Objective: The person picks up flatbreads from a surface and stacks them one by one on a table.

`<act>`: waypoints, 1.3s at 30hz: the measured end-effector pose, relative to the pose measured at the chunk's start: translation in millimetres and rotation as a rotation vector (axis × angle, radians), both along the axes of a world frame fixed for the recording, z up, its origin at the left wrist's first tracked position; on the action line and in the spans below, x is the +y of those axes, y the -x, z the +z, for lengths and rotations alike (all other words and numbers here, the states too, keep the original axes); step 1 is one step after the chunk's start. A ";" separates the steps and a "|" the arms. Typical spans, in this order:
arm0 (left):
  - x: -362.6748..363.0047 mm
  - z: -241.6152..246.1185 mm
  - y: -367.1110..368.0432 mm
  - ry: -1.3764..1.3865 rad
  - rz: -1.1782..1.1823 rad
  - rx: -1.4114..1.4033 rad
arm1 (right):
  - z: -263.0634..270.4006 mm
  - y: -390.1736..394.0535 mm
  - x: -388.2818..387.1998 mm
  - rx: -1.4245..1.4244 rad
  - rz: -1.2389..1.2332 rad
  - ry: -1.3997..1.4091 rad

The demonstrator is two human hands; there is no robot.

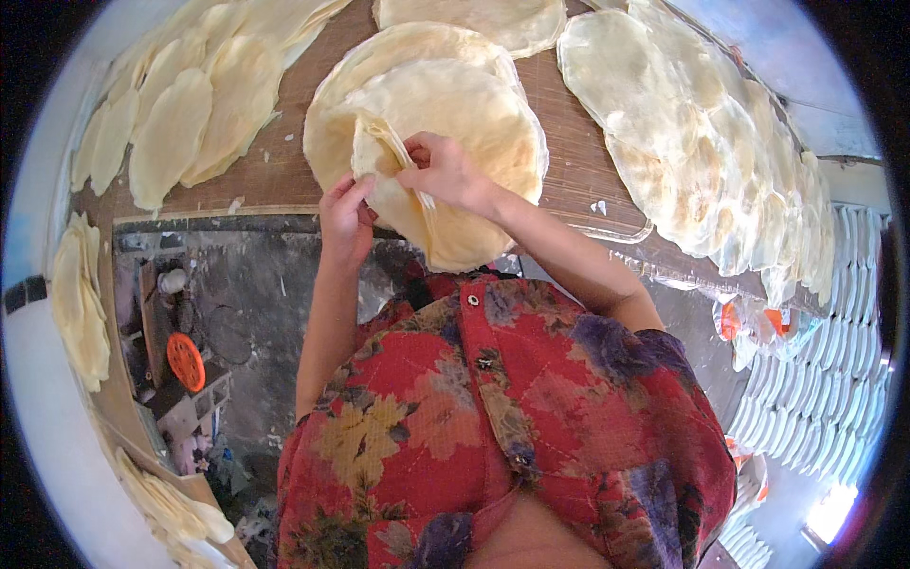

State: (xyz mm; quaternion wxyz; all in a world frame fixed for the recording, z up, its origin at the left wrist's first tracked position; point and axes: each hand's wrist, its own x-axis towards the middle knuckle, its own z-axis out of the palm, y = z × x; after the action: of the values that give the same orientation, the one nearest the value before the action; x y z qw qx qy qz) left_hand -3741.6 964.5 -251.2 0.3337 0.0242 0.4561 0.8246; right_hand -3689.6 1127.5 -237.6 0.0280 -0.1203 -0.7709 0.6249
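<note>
A stack of thin, cream-coloured round sheets (455, 107) lies at the front of the brown table, and its near edge hangs over the table edge. The near-left part of the upper sheets is lifted into a folded edge (380, 146) with several thin layers showing. My left hand (346, 213) pinches this fold from the left between thumb and fingers. On the fold's right side, my right hand (448, 171) grips the layers with thumb and bent fingertips. The sheets' exact material cannot be told.
Overlapping sheets spread over the table (298, 135) as a left group (234, 107) and a right group (682, 142). Another sheet (473, 21) lies behind the stack. Below left are an orange perforated disc (185, 361) and floor clutter. Stacked pale bundles (810, 398) stand at right.
</note>
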 end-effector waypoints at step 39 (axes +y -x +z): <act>-87.6 -17.6 92.4 0.389 0.225 0.089 | 41.3 -213.8 463.6 -0.089 -0.782 -0.064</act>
State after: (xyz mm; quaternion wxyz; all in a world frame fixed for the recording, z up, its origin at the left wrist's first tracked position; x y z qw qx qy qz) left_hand -3834.0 876.9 -268.7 0.2176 -0.0555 0.6207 0.7512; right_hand -3475.9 1591.1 -196.2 0.2342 -0.4309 -0.6864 0.5370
